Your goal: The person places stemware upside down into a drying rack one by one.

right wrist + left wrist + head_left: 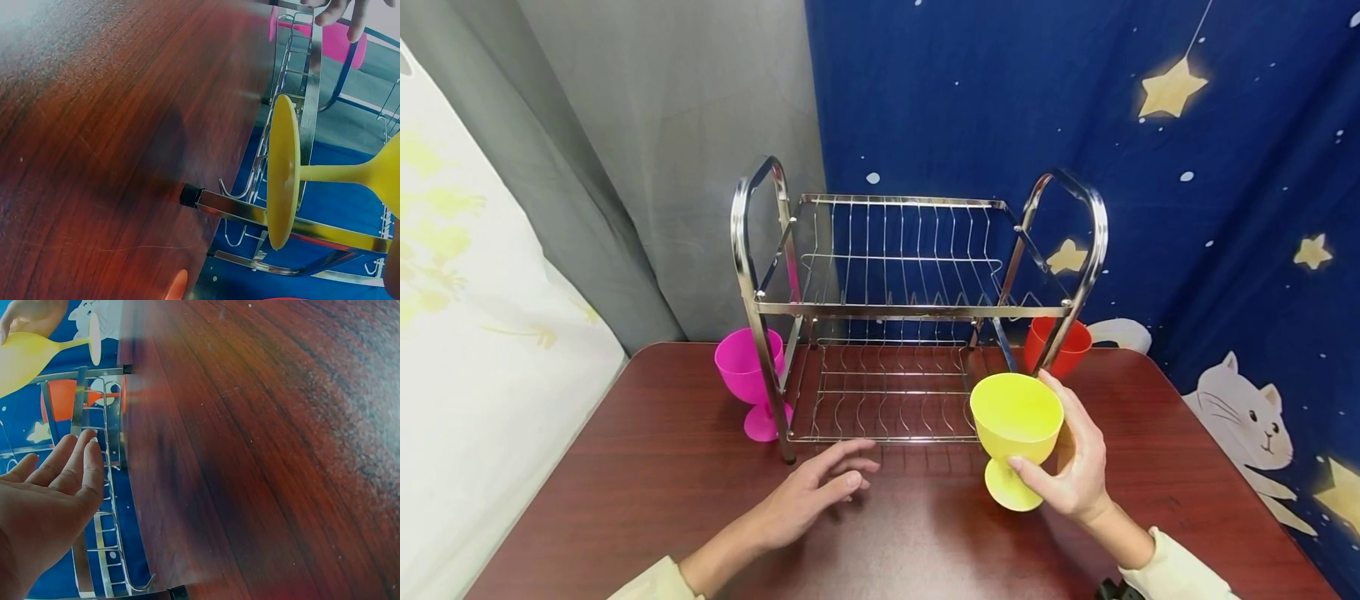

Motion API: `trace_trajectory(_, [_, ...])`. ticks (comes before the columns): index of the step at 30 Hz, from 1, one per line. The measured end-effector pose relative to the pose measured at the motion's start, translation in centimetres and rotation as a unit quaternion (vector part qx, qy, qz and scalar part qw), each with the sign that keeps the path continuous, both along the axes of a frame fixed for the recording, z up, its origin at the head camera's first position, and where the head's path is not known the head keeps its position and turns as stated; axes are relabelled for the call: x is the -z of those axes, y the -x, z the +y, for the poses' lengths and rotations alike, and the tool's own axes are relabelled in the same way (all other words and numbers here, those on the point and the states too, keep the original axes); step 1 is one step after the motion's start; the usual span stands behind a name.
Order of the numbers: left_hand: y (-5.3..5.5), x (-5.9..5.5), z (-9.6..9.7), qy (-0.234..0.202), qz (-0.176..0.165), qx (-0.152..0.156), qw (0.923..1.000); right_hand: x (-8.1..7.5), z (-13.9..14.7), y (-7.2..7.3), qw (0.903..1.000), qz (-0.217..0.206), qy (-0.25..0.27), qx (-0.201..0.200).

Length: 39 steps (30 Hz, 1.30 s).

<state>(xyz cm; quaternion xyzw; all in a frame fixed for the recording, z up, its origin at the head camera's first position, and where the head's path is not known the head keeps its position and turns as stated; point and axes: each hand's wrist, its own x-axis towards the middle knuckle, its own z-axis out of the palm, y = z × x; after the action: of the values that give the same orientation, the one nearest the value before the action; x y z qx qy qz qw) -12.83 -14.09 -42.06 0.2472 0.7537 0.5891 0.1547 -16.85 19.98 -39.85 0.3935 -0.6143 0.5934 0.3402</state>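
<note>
My right hand point(1078, 467) grips a yellow goblet point(1017, 417) by its bowl, thumb in front and fingers round the far side. The goblet is upright, in front of the right end of a two-tier metal dish rack point(910, 311). In the right wrist view, the goblet's round foot point(283, 172) hangs above the tabletop. My left hand point(805, 496) holds nothing; its fingers are loosely extended before the rack's lower front edge. In the left wrist view, the left palm and fingers point(94, 465) show beside the rack wires.
A magenta goblet point(748, 367) stands on the wooden table point(647, 467) beside the rack's left leg. Behind the right leg is a red goblet point(1060, 343), partly hidden. Grey and blue star-patterned curtains point(925, 100) hang behind the table.
</note>
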Motion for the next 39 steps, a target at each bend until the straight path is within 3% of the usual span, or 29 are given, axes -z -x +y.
trace_trajectory(13, [-0.2, -0.1, 0.4, 0.024, 0.023, -0.017, 0.9993, 0.0, -1.0, -0.1, 0.9991, -0.013, -0.041, 0.005])
trace_trajectory(22, [-0.3, -0.2, 0.9, 0.02, 0.05, -0.022, 0.9983, -0.6, -1.5, 0.0, 0.9939, -0.023, -0.095, 0.051])
trace_trajectory(31, [-0.2, -0.3, 1.1, 0.051, 0.106, -0.032, 0.9926, -1.5, -2.5, 0.5, 0.9884, 0.018, -0.138, 0.062])
trace_trajectory(39, [-0.4, -0.5, 1.0, 0.116, 0.139, -0.075, 0.9806, -1.6, -2.9, 0.8, 0.9854, 0.031, -0.163, 0.038])
